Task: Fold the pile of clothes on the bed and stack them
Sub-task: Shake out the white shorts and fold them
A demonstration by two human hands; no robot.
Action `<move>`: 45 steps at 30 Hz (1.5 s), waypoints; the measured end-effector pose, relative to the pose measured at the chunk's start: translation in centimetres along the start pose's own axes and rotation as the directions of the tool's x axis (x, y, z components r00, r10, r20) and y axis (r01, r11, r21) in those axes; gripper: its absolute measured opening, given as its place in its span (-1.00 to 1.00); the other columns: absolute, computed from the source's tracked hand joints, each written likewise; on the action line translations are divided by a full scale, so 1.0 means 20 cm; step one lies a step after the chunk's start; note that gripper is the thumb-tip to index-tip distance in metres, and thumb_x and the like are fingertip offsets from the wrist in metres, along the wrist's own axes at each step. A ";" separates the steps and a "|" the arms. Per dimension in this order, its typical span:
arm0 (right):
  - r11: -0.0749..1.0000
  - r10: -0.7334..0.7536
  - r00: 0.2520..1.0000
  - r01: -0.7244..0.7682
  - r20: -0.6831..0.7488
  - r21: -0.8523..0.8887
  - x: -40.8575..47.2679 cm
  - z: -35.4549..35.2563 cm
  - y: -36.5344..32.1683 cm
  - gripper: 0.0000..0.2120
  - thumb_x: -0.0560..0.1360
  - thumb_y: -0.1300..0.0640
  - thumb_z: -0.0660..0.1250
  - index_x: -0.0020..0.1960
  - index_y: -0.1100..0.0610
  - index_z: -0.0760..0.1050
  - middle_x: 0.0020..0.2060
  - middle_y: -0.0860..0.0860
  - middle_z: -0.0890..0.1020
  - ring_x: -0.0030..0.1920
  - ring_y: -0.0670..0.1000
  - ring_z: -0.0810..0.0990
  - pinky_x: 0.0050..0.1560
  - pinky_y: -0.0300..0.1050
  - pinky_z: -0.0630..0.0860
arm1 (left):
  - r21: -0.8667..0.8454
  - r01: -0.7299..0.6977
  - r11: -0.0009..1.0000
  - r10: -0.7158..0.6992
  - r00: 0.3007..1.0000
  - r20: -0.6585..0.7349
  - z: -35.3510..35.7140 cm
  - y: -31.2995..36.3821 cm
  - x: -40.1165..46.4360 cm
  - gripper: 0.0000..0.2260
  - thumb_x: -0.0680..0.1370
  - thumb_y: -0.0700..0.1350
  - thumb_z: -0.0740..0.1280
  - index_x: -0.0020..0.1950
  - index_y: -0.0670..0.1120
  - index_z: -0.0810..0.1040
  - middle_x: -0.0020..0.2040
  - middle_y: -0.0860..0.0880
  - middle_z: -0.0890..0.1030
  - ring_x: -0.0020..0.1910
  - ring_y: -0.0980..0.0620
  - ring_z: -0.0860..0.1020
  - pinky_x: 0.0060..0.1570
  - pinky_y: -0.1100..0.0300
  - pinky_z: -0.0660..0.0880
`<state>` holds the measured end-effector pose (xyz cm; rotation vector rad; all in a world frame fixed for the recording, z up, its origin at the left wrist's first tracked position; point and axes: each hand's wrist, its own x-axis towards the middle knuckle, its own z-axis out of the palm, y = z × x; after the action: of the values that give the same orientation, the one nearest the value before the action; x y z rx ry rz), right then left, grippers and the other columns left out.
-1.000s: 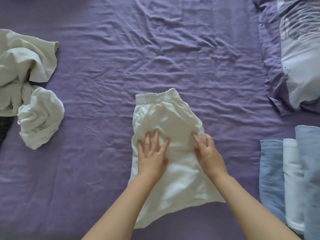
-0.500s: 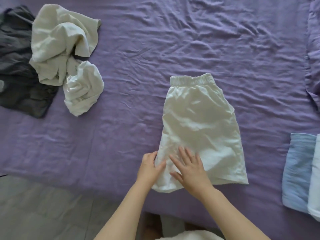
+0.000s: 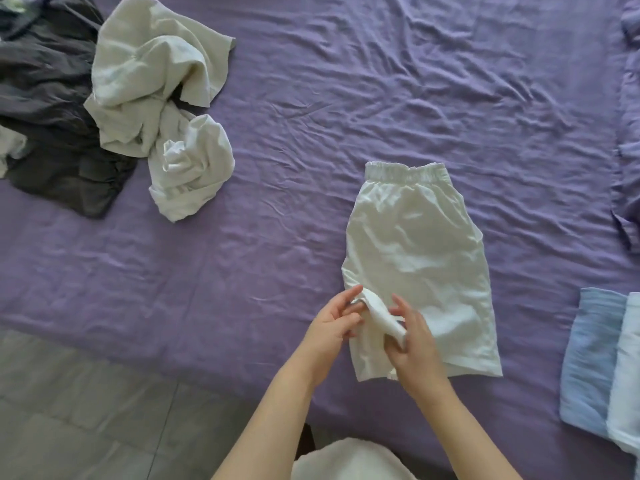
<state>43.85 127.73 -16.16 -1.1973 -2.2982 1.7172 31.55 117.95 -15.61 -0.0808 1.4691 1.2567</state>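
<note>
While spread flat over a wrinkled purple bed sheet (image 3: 346, 98), white elastic-waist cotton shorts (image 3: 415, 244), halved lengthwise, waistband away from the person. Far to the upper left of the shorts, heaped dark grey garments (image 3: 45, 109) under crumpled cream and white clothes (image 3: 159, 98). Right of the shorts, folded pale blue and white items (image 3: 595, 368). At the shorts' near left corner, left hand (image 3: 332, 323) and right hand (image 3: 415, 344), fingers pinching a lifted flap of the fabric.

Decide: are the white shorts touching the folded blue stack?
Apart. The head view shows bare purple sheet between the white shorts and the folded blue stack.
</note>
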 end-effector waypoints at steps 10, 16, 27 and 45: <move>0.945 0.147 0.989 -0.131 -0.032 0.300 0.16 -0.18 -0.04 -0.86 0.49 0.18 0.39 -0.24 0.03 0.55 -0.35 -0.08 0.58 -0.30 -0.10 0.49 -0.27 -0.22 0.43 | 0.742 0.009 0.670 0.293 0.916 -0.275 0.07 -0.04 0.08 -0.57 0.38 0.05 0.48 0.15 0.02 0.41 -0.02 0.07 0.37 0.04 0.08 0.29 0.03 0.20 0.37; 0.959 0.138 0.988 -0.117 -0.066 0.257 0.23 -0.24 -0.05 -0.88 0.50 0.03 0.38 -0.19 0.02 0.53 -0.32 -0.12 0.58 -0.24 -0.11 0.52 -0.17 -0.13 0.45 | 0.676 -0.032 0.736 0.214 0.959 -0.188 0.05 -0.06 0.05 -0.62 0.46 -0.27 0.29 0.22 0.00 0.34 -0.05 0.00 0.48 -0.13 0.03 0.47 -0.12 0.15 0.45; 0.936 0.145 0.989 -0.148 0.032 0.319 0.23 -0.14 -0.14 -0.84 0.58 0.05 0.25 -0.11 0.12 0.40 -0.29 0.03 0.53 -0.26 0.01 0.48 -0.24 -0.06 0.40 | 0.499 -0.079 0.863 0.178 0.972 -0.153 -0.04 0.04 -0.02 -0.54 0.44 -0.15 0.41 0.30 0.08 0.40 0.02 0.11 0.52 0.03 0.11 0.51 0.00 0.33 0.46; 0.962 0.077 0.996 -0.083 0.032 0.259 0.38 -0.30 -0.20 -0.83 0.51 -0.02 0.36 -0.16 0.05 0.47 -0.34 -0.07 0.47 -0.29 -0.10 0.41 -0.27 -0.21 0.37 | 0.637 -0.158 0.755 0.407 0.874 -0.265 0.09 0.02 0.05 -0.69 0.46 -0.25 0.24 0.16 0.01 0.35 -0.22 0.09 0.51 -0.22 0.03 0.48 -0.37 0.32 0.30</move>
<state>38.97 136.62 -13.63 -1.2382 -1.9776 1.9926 32.15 120.03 -15.79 0.3608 2.2510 0.9807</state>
